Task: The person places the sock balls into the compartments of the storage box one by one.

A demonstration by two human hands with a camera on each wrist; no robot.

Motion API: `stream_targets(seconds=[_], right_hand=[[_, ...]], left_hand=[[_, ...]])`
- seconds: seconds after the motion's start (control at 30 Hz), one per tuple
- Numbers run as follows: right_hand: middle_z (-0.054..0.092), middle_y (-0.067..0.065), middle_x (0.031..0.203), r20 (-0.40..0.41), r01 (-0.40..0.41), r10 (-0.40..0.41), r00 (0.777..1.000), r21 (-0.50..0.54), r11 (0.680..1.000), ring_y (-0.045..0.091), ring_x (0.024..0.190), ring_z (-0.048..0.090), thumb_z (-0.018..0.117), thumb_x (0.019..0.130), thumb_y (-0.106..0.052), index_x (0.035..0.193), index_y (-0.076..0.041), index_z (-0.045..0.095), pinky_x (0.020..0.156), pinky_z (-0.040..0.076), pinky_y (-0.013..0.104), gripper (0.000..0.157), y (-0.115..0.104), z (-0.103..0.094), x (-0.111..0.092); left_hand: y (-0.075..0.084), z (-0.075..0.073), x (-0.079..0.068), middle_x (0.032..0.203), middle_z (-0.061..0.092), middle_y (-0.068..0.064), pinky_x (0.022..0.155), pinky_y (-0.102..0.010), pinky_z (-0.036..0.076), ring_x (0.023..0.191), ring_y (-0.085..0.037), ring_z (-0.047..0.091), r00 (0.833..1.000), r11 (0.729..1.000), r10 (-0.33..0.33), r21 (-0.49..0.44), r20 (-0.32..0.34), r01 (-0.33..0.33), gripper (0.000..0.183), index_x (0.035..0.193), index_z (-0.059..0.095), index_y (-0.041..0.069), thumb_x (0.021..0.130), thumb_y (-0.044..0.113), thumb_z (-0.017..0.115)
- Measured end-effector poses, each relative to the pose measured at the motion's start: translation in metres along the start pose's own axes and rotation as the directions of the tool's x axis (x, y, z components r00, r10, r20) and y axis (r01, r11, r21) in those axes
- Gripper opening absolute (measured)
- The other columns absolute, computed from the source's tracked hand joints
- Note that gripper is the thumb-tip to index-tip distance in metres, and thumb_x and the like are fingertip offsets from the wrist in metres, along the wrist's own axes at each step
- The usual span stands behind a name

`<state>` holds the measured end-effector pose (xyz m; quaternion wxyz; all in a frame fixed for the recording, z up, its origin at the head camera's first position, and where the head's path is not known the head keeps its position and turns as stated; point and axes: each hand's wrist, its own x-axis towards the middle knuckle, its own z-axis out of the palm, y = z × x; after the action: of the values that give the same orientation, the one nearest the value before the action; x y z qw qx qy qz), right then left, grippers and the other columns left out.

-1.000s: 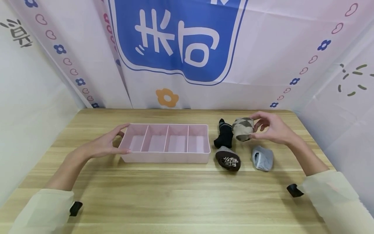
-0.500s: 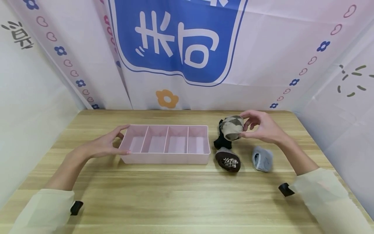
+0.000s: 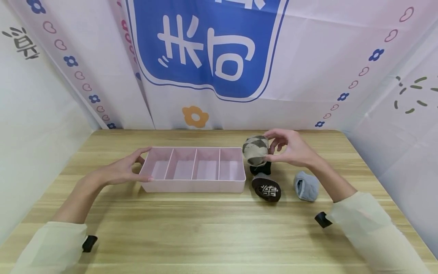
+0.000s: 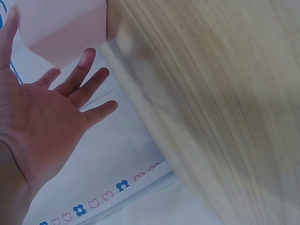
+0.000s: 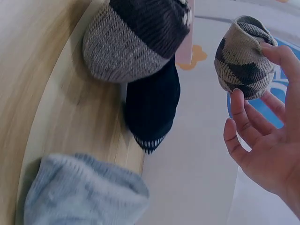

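My right hand (image 3: 291,147) pinches a rolled beige-and-brown diamond-patterned sock (image 3: 256,150) between thumb and fingers. The sock hangs by the right end of a pink divided storage box (image 3: 191,185), raised above the table; the right wrist view also shows this patterned sock (image 5: 246,58) at the fingertips. At the box's left end, my left hand (image 3: 119,169) holds it across the width, thumb at the front and a finger at the back corner. In the left wrist view its other fingers (image 4: 93,86) spread apart. The box's compartments show bare bottoms.
Right of the box lie a black sock (image 3: 261,168), partly hidden behind the patterned one, and a dark brown and grey rolled sock (image 3: 266,189). A light grey-blue sock (image 3: 306,186) sits farther right. Printed cloth walls (image 3: 308,76) border the wooden table (image 3: 205,236).
My right hand has carried the patterned sock leftward, from beside the black sock, across it, to the box's right edge. The left hand and the box have stayed in place.
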<state>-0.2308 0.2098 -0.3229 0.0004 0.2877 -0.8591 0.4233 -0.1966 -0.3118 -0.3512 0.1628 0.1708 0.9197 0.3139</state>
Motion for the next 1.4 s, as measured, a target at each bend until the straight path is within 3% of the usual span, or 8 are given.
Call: stream_targets(seconds=[0.17,0.37,0.5,0.63,1.1,1.4], right_hand=[[0.071,0.009,0.090,0.016,0.016,-0.016,1.000,-0.011,1.000,0.026,0.078,0.067,0.088,0.076,-0.009,0.127,0.001,0.066,0.073,0.051,0.028,0.056,-0.005,0.007,0.007],[0.071,0.014,0.100,0.025,0.069,-0.069,0.997,-0.006,0.998,0.023,0.075,0.066,0.088,0.074,-0.009,0.126,0.001,0.067,0.072,0.052,0.034,0.056,-0.012,0.014,0.016],[0.070,0.015,0.105,0.044,0.095,-0.096,0.994,0.025,0.995,0.026,0.075,0.066,0.088,0.074,-0.010,0.126,0.003,0.066,0.073,0.053,0.033,0.058,-0.019,0.021,0.022],[0.070,0.014,0.098,0.058,0.108,-0.110,0.992,0.046,0.993,0.031,0.076,0.066,0.087,0.074,-0.011,0.127,0.004,0.066,0.073,0.051,0.031,0.059,-0.025,0.028,0.026],[0.072,0.012,0.111,0.070,0.120,-0.121,0.990,0.021,0.993,0.023,0.084,0.067,0.089,0.073,-0.016,0.123,0.000,0.069,0.075,0.052,0.045,0.057,-0.041,0.052,0.040],[0.075,0.012,0.110,0.078,0.096,-0.096,0.992,0.011,0.995,0.020,0.081,0.068,0.091,0.072,-0.019,0.120,-0.003,0.070,0.070,0.055,0.035,0.055,-0.053,0.068,0.049]], left_hand=[[0.003,-0.001,0.000,0.132,0.055,-0.027,0.097,-0.063,0.045,0.122,-0.041,0.053,1.000,1.000,-0.004,0.006,0.010,0.004,0.107,0.164,0.012,0.002,0.088,0.034,0.081],[0.004,-0.002,0.001,0.132,0.055,-0.027,0.099,-0.064,0.044,0.123,-0.042,0.053,1.000,1.000,-0.015,-0.002,0.024,0.015,0.108,0.163,0.011,0.001,0.088,0.035,0.080],[0.004,-0.002,0.001,0.131,0.056,-0.026,0.099,-0.064,0.044,0.124,-0.042,0.053,0.999,1.000,-0.010,-0.017,0.036,0.010,0.108,0.163,0.009,0.000,0.089,0.033,0.080],[0.005,-0.003,0.001,0.130,0.057,-0.027,0.099,-0.063,0.044,0.124,-0.043,0.054,0.999,1.000,0.001,-0.025,0.044,0.001,0.108,0.162,0.009,-0.002,0.089,0.033,0.080],[0.005,-0.003,0.003,0.127,0.058,-0.025,0.101,-0.067,0.041,0.123,-0.042,0.054,0.999,0.999,-0.002,-0.047,0.048,0.004,0.108,0.162,0.009,-0.002,0.088,0.029,0.082],[0.003,-0.002,0.003,0.123,0.061,-0.023,0.098,-0.062,0.044,0.119,-0.039,0.057,0.999,0.998,0.009,-0.054,0.042,-0.007,0.107,0.162,0.010,-0.001,0.088,0.027,0.082]])
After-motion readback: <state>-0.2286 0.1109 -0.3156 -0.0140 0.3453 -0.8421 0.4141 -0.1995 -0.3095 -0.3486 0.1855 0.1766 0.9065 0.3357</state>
